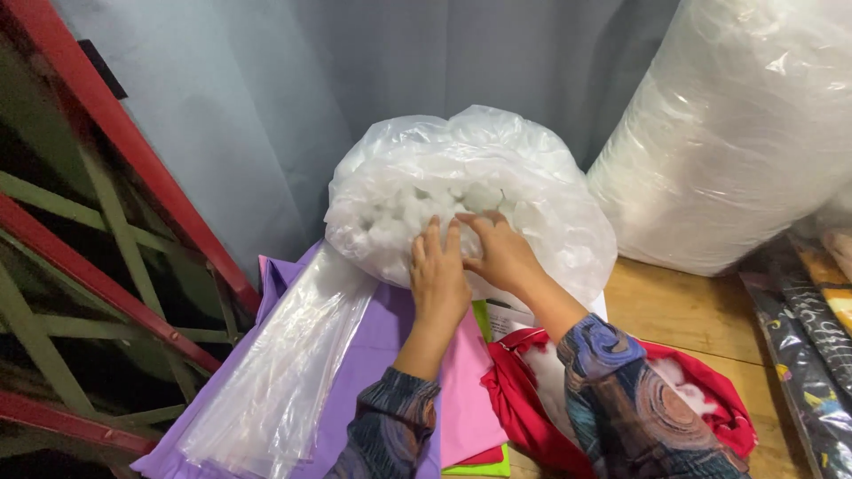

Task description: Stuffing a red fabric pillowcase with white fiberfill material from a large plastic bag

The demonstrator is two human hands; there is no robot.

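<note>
On the counter (683,310), both hands, left (437,279) and right (502,253), clutched white stuffing inside the clear plastic bag (470,186), its mouth gaping toward the red fabric cover (524,399)

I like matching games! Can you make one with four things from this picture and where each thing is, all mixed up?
Things:
1. clear bag of white stuffing
2. red fabric cover
3. big wrapped white roll
4. flat plastic sheets

Places:
A. lying on the purple fabric, at the left
B. standing at the far right of the wooden table
C. under both hands, left hand and right hand
D. below the right forearm, with white stuffing inside

Pairs: 1-C, 2-D, 3-B, 4-A
</note>
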